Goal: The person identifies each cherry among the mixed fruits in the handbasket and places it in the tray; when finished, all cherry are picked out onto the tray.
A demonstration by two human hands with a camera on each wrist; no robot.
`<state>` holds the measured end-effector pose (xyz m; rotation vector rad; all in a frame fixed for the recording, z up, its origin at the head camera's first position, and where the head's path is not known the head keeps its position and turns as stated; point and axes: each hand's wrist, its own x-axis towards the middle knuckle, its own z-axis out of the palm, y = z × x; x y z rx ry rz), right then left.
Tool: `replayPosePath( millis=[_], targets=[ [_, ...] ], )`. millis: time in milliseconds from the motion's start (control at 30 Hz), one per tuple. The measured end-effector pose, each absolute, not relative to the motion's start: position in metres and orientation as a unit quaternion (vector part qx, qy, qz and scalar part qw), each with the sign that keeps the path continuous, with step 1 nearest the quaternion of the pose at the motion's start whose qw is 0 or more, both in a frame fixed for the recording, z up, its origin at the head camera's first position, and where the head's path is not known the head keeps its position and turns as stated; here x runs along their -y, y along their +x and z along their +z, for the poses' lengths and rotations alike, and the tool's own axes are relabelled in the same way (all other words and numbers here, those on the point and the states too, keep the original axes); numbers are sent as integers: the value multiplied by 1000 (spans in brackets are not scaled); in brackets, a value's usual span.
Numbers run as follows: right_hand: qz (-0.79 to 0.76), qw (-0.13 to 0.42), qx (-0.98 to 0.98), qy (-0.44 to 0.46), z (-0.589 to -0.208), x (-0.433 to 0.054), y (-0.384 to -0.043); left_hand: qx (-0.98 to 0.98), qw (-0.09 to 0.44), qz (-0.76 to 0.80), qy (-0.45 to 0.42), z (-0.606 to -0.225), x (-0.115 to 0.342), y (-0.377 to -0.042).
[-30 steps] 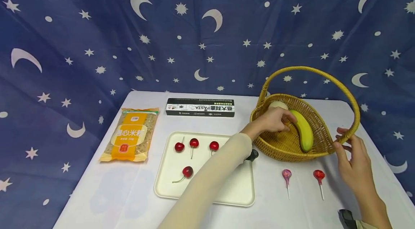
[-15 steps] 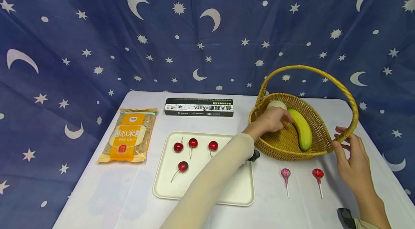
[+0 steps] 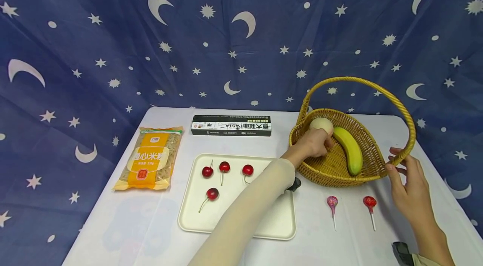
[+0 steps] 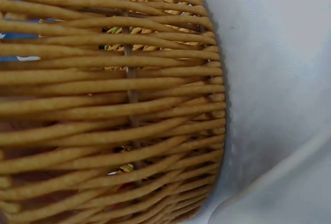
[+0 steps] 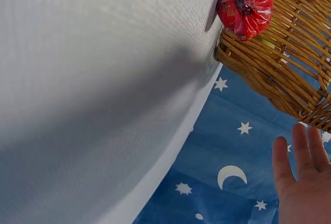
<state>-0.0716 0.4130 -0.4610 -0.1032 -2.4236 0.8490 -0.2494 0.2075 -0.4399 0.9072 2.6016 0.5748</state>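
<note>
My left hand [image 3: 315, 143] reaches into a wicker basket [image 3: 377, 159] at the back right, its loosely bent fingers beside a pale round thing [image 3: 321, 125]. Nothing shows in that hand, though its palm is hidden. A yellow banana [image 3: 349, 151] lies along the basket's right side, apart from the fingers. At the basket's right end, my right hand [image 3: 412, 186] touches the foot of the arched handle [image 3: 409, 123]. In the right wrist view its fingers [image 5: 301, 146] look straight, with tips at the woven rim. The left wrist view is filled by the basket's woven wall [image 4: 129, 94].
A cream tray [image 3: 192, 220] holds several cherries [image 3: 212, 193], partly under my left forearm. Two lollipops, one pink [image 3: 332, 202] and one red [image 3: 370, 202], lie before the basket. A pasta box [image 3: 231, 125] and an orange food packet [image 3: 149, 158] lie further left.
My left hand has drawn left within the basket, away from the banana, so more of the round thing shows. The right hand stays at the handle's foot. One cherry in the tray has shifted.
</note>
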Motion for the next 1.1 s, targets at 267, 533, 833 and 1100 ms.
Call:
replayPosePath(
  millis=[267, 533, 833, 1100],
  targets=[
    [318, 278, 906, -39, -461, -409, -73, -908, 158, 219, 320, -439, -207, -249],
    [319, 280, 905, -38, -463, -408, -74, -865, 135, 318, 365, -429, -196, -249],
    [321, 279, 904, -37, -464, -410, -73, -796, 124, 475, 354, -393, -154, -239],
    [318, 282, 904, -48, -461, -412, -71, -733, 96, 584, 336, -370, -98, -219]
  ],
)
